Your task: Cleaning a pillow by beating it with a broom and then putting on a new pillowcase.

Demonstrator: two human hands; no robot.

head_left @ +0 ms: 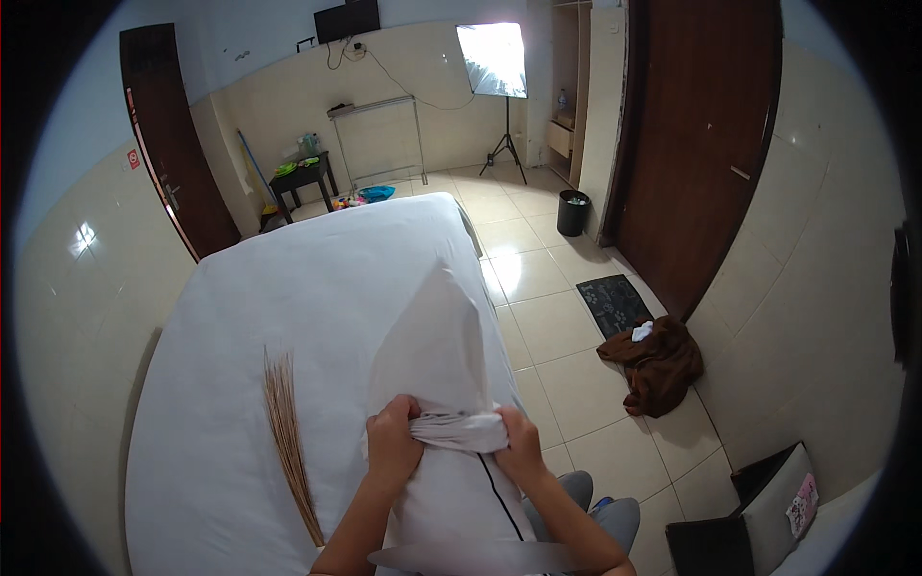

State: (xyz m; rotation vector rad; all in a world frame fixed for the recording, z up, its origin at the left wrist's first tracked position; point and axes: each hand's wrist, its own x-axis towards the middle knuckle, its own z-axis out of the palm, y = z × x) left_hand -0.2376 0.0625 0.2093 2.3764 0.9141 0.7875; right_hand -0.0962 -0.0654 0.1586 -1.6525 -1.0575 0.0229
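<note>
My left hand (394,440) and my right hand (521,446) are closed on the bunched edge of a white pillowcase (434,336), one at each side. Beyond my hands the loose cloth of the case stands up in a peak over the bed. Toward me lies a white pillow (447,504) with a dark line of piping, its far end hidden by the gathered cloth. On the sheet to the left of my left hand rests a stick broom (285,437), its thin tips pointing away from me.
A white-sheeted bed (317,259) lies in front of me. Brown cloth (663,370) is heaped on the tiles beside a dark doormat (613,302). A black bin (573,213), a lamp on a tripod (506,134) and a small black table (303,176) stand farther off. A chair (759,523) is lower right.
</note>
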